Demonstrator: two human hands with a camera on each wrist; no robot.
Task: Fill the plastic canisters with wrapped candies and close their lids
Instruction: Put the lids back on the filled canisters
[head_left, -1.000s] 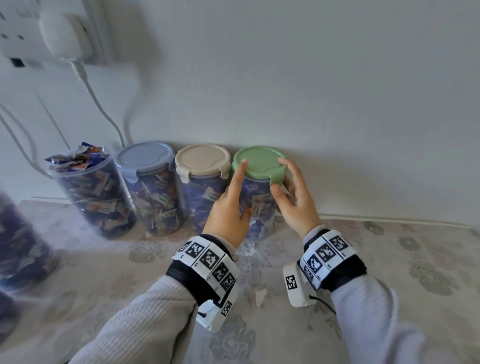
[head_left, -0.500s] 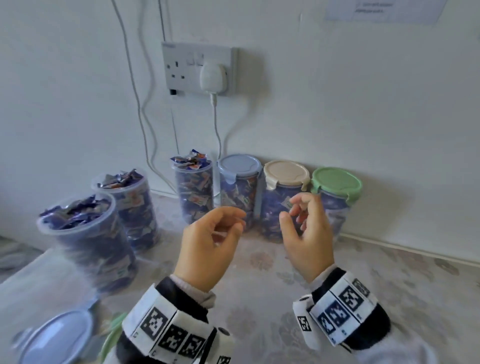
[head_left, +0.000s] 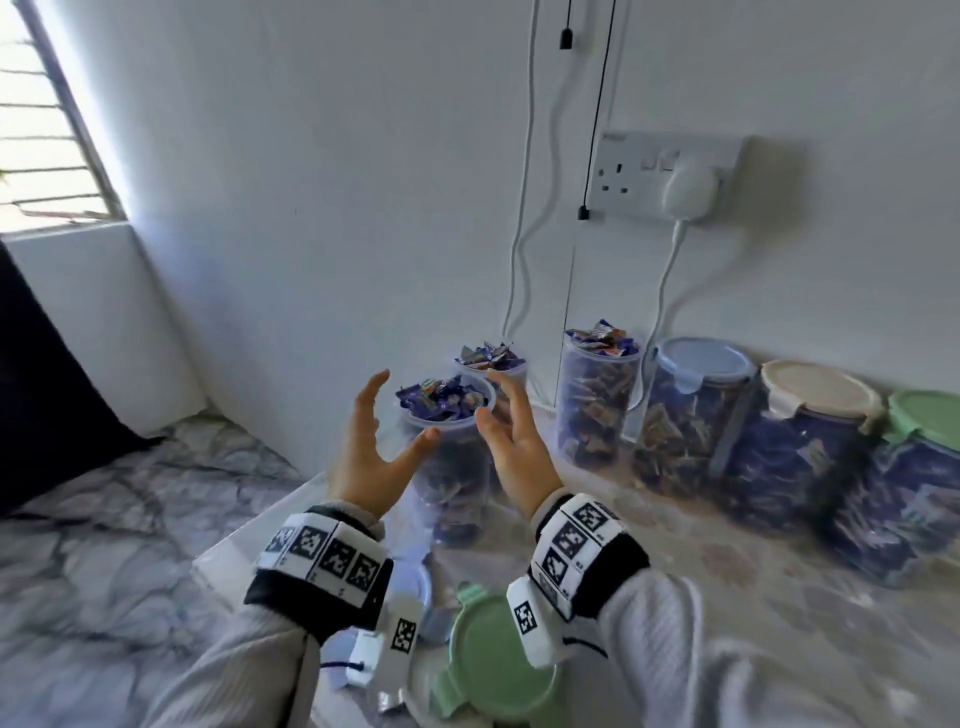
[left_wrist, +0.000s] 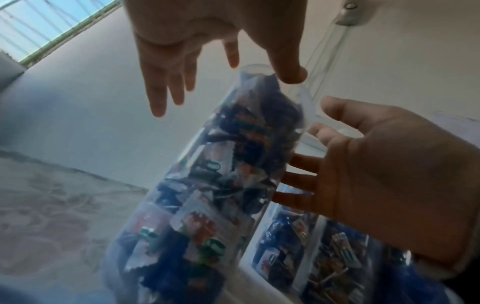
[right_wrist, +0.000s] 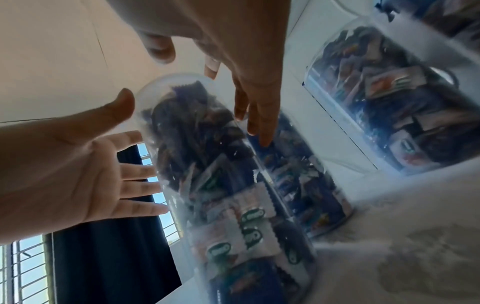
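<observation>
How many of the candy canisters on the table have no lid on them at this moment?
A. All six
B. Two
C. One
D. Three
D. In the head view three canisters stand open with candies heaped at the rim: the nearest canister between the open hands, the one behind it, and the third open canister; the blue-lidded, beige-lidded and green-lidded ones are closed.

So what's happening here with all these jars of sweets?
A person is packing wrapped candies into clear canisters. Both hands, left hand and right hand, are spread open on either side of a full, lidless canister, not yet gripping it. Three canisters by the wall already wear blue, cream and green lids. A loose green lid lies nearby.
</observation>
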